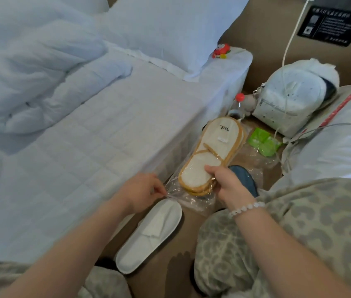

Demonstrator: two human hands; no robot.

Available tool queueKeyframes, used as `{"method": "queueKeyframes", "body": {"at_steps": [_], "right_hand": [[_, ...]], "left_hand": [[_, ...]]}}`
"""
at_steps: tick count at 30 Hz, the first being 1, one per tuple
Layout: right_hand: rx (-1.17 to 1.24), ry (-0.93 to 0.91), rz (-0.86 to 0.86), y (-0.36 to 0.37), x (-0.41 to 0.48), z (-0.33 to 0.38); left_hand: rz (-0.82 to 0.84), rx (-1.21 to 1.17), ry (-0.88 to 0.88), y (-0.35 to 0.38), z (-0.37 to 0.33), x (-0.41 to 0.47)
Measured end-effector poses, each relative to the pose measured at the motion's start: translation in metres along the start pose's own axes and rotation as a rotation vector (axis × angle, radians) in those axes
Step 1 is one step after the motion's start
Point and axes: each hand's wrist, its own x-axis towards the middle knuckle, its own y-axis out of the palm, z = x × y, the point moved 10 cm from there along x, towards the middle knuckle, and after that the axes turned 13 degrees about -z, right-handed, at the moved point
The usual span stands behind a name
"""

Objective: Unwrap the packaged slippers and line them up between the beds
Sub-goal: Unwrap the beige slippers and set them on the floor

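A: Head view, centre. What is held, and by which grip?

B: A flat pair of tan-edged slippers (211, 155), stacked one on the other and still partly inside a clear plastic wrapper (188, 195), is held above the brown floor (170, 269) between the two beds. The heel end is clamped by the right hand (227, 186), thumb on the upper sole and fingers curled beneath. A white bead bracelet (246, 208) is worn on that wrist.

A: And the other grip?

B: The open edge of the wrapper is pinched between thumb and fingertips of the left hand (143, 191), so the film is drawn taut away from the slippers.

A: Head view, lower part. What is seen on the floor?

B: A single white slipper (150, 235) is laid unwrapped on the floor, just beside the left bed (80, 147), its toe pointing toward the wrapper. A dark blue slipper (245, 179) is partly hidden behind the right hand.

A: Head view, upper right?

B: A white backpack (292, 97) is propped against the wall, with a white cable (288, 46) hanging in front of it. A green packet (262, 141) is seen on the floor near it. The right bed (337, 151) is seen only at its edge.
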Motion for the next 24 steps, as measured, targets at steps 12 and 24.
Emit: {"method": "queueKeyframes", "body": {"at_steps": [12, 24], "right_hand": [[0.128, -0.014, 0.032, 0.010, -0.002, 0.000], [0.171, 0.030, 0.171, 0.039, -0.011, -0.017]], "left_hand": [[-0.185, -0.455, -0.402, 0.015, 0.005, -0.009], [-0.190, -1.108, -0.795, 0.044, 0.015, -0.015]]}}
